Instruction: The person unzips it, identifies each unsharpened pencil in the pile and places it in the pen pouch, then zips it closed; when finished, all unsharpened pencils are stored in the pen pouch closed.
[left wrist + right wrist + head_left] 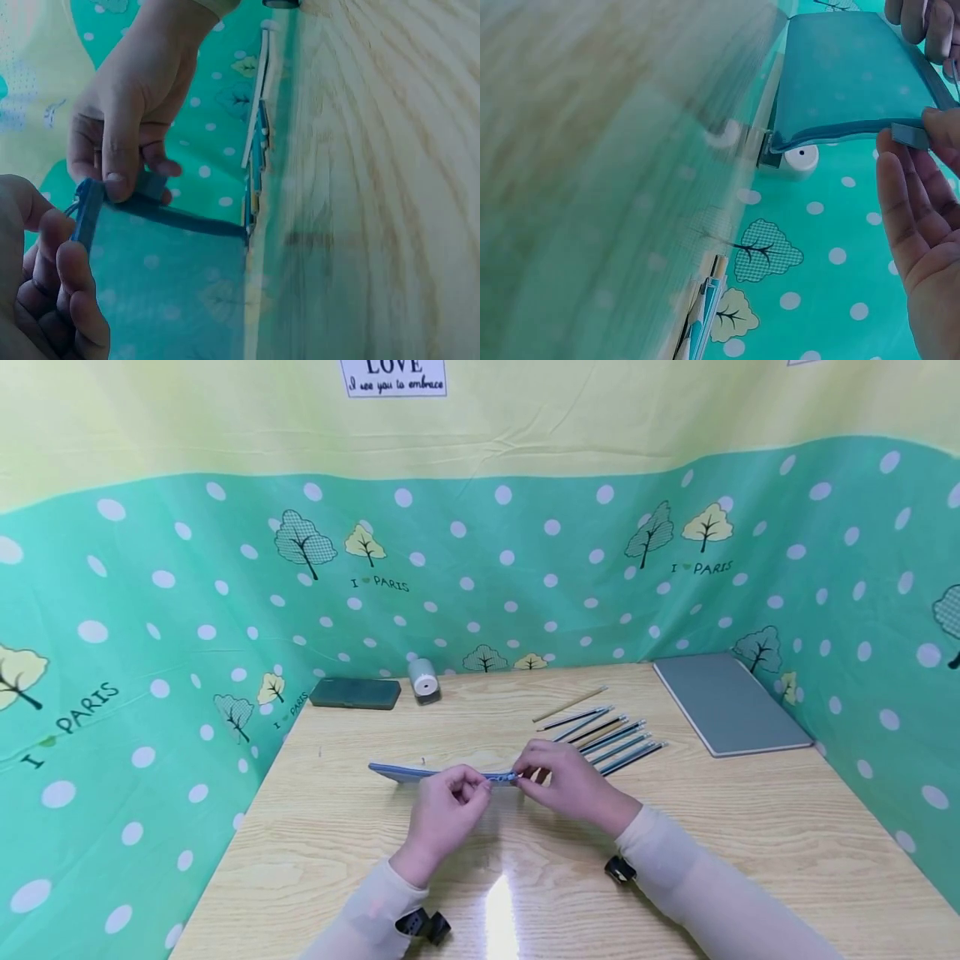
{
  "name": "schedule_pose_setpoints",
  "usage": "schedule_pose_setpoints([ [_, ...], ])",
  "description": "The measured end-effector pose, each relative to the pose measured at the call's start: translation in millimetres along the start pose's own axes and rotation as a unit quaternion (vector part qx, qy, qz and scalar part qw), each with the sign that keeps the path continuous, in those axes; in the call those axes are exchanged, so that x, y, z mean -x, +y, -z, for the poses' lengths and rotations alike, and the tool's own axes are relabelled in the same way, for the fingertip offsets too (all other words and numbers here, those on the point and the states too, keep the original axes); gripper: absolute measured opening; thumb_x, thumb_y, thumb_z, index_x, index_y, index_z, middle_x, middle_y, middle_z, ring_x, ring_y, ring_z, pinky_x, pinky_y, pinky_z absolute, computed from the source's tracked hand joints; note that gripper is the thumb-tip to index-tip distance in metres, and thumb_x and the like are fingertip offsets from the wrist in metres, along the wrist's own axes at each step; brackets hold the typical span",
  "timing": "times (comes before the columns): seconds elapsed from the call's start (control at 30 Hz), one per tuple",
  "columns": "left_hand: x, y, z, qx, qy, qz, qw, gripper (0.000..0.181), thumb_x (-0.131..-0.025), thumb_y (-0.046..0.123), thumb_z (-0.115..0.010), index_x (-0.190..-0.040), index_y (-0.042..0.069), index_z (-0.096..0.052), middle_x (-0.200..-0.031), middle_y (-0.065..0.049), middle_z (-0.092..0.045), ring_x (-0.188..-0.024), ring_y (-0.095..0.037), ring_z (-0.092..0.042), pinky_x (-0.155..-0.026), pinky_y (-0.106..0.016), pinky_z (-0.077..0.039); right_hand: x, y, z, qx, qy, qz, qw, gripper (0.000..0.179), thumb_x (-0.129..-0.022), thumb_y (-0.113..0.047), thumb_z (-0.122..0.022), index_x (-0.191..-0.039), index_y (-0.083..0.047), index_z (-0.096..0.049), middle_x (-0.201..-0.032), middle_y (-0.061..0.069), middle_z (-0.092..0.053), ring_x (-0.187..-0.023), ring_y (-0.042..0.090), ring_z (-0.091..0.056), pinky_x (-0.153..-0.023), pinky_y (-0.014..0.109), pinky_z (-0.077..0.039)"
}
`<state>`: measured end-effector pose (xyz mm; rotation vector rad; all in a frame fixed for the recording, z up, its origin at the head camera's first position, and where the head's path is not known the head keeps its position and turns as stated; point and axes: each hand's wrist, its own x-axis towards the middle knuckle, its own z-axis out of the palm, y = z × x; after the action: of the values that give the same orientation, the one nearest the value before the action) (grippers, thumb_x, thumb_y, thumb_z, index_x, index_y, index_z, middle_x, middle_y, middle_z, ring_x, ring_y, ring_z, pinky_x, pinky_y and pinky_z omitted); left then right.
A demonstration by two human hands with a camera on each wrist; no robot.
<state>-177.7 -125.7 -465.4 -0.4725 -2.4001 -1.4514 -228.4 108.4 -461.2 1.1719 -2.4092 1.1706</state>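
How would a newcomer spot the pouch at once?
Over the table, find the left hand and right hand close together. They hold the pouch, flat and see-through with a darker blue edge. Unlike the pencils and case, which lie on the table, it is in hand.

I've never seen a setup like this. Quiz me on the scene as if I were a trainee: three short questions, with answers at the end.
1. What do the left hand and right hand both grip?
A) a cup
B) a blue pouch
C) a spoon

2. True or false: from the person's side, the pencils lie to the right of the dark green case.

3. Fill in: the flat rectangular item at the table's far right corner is coloured ____.

Key: 1. B; 2. True; 3. Grey.
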Motion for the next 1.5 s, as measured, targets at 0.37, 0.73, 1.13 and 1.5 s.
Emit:
schedule_pose_setpoints([
  [0.37, -7.4, -7.6, 27.4, -0.133, 0.023, -0.001, 0.9908, 0.015, -0.084, 0.015, -0.077, -0.079, 0.028, -0.073, -0.054, 0.02, -0.049, -0.049, -0.004, -0.048, -0.055, -0.026, -0.046, 0.4, 5.2, 6.2, 0.012, 0.005, -0.037, 0.9992, 0.015, -0.092, -0.003, -0.079, -0.098, -0.017, -0.077, -0.095, -0.012, -0.064, -0.085, 0.004, -0.065, -0.072, 0.027, -0.06],
  [0.73, -10.3, -22.9, 73.0, -0.144, -0.002, 0.039, 0.9888, 0.01, -0.087, 0.015, -0.08, -0.083, 0.024, -0.077, -0.059, 0.011, -0.053, -0.051, -0.009, -0.048, -0.055, -0.028, -0.042, 2.0, 17.2, 11.2, 0.021, 0.01, -0.051, 0.9984, 0.013, -0.092, -0.006, -0.079, -0.099, -0.016, -0.077, -0.094, -0.013, -0.065, -0.084, 0.003, -0.065, -0.073, 0.027, -0.06],
  [1.13, -8.8, -54.3, 118.4, -0.157, -0.009, 0.022, 0.9873, 0.015, -0.087, 0.011, -0.079, -0.081, 0.024, -0.074, -0.058, 0.011, -0.051, -0.051, -0.01, -0.046, -0.051, -0.027, -0.039, -0.7, 23.8, 14.8, 0.027, 0.01, -0.055, 0.9981, 0.012, -0.091, -0.004, -0.078, -0.095, -0.014, -0.074, -0.092, -0.012, -0.065, -0.083, 0.005, -0.065, -0.071, 0.029, -0.06],
  [1.5, -4.2, -85.6, 147.1, -0.095, -0.013, 0.042, 0.9945, 0.018, -0.089, 0.003, -0.077, -0.081, 0.019, -0.074, -0.059, 0.004, -0.052, -0.052, -0.013, -0.044, -0.048, -0.028, -0.038, 1.8, 28.7, 17.9, 0.024, -0.016, -0.075, 0.9968, 0.008, -0.093, -0.005, -0.077, -0.094, -0.012, -0.072, -0.093, -0.006, -0.066, -0.084, 0.006, -0.066, -0.073, 0.027, -0.059],
])
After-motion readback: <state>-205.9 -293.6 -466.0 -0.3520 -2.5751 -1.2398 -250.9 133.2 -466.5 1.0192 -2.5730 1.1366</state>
